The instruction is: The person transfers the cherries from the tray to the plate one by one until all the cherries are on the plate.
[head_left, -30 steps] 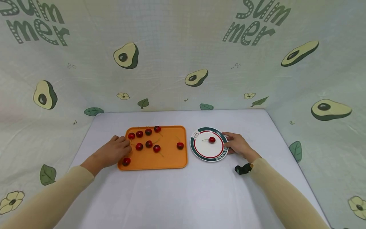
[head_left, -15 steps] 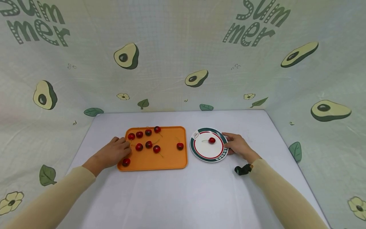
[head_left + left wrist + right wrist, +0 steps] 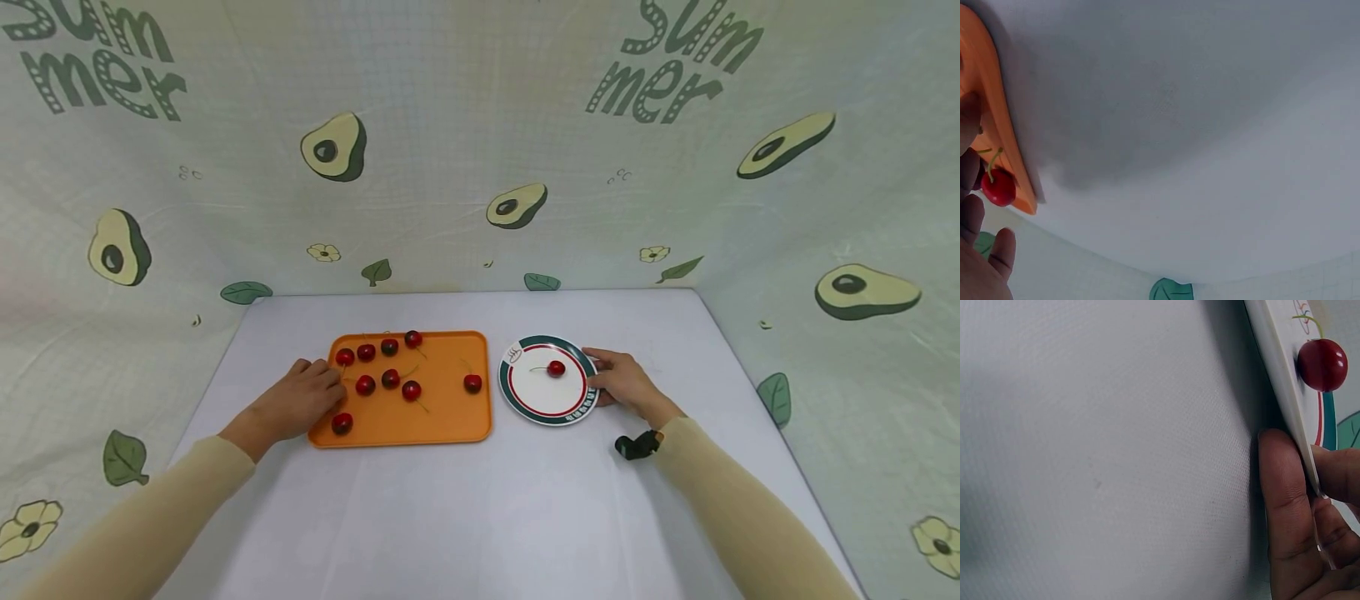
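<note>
My left hand [image 3: 303,398] reaches over the left rim of an orange tray [image 3: 450,417], fingertips down inside it. Whether those fingers pinch a cherry is hidden in the head view. In the left wrist view the thumb [image 3: 969,120] is over the tray, and a red cherry [image 3: 999,187] with a green stem lies close to the fingers. Another cherry [image 3: 342,423] sits in the tray's near left corner. My right hand [image 3: 626,385] grips the right rim of a white plate [image 3: 532,392] with a green border, fingers above and below the rim. One cherry [image 3: 556,368] lies on the plate.
Several more cherries [image 3: 390,378] are spread over the tray, most in its left half. A small dark object [image 3: 637,445] shows by the right sleeve. The table [image 3: 450,517] has a white cover, with a printed cloth [image 3: 427,150] hanging behind it.
The cherry in the tray's near left corner has shifted slightly to the right. Both hands, the tray and the plate stay in nearly the same place.
</note>
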Tool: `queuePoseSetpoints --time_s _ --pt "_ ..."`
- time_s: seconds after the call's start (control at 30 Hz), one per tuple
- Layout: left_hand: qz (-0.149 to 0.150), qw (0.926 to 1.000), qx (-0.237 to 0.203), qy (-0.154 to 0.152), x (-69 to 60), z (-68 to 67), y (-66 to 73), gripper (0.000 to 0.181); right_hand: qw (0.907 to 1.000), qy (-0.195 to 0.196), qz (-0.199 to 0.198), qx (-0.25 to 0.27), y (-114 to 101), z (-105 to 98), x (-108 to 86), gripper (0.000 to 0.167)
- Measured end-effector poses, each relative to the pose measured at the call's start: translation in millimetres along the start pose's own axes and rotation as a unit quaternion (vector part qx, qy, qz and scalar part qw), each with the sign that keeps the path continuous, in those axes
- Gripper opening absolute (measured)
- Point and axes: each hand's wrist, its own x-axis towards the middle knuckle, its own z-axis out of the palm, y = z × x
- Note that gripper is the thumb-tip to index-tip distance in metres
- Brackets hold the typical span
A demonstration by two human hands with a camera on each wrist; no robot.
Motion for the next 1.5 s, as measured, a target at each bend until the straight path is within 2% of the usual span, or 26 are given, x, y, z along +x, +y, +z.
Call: queuePoseSetpoints --time_s 0.3,0.63,1.0,1.23,1.5 --pt "0.003 1.0 -0.005 0.005 -2.2 0.8 1.4 0.03 1.0 0.0 -0.003 -0.002 2 0 0.9 0.069" --pt "-0.002 0.9999 -0.014 -0.002 -1.3 -1.1 5.2 0.029 1.0 0.0 -0.005 -0.004 2 0 1.7 0.07" --pt "-0.018 0.9988 -0.018 0.041 3.8 2.3 8.8 0.024 0.9999 -0.002 -0.008 -0.005 0 0 0.5 0.07" --pt "-0.023 0.9966 -0.009 0.078 18.7 -7.9 15.3 0.023 0.9999 0.0 -0.01 -0.001 1 -1 -2.2 0.069" --pt "-0.025 0.9904 -0.028 0.133 53.2 -34.7 32.9 0.021 1.0 -0.002 -0.004 0.002 -1 0 -2.2 0.07"
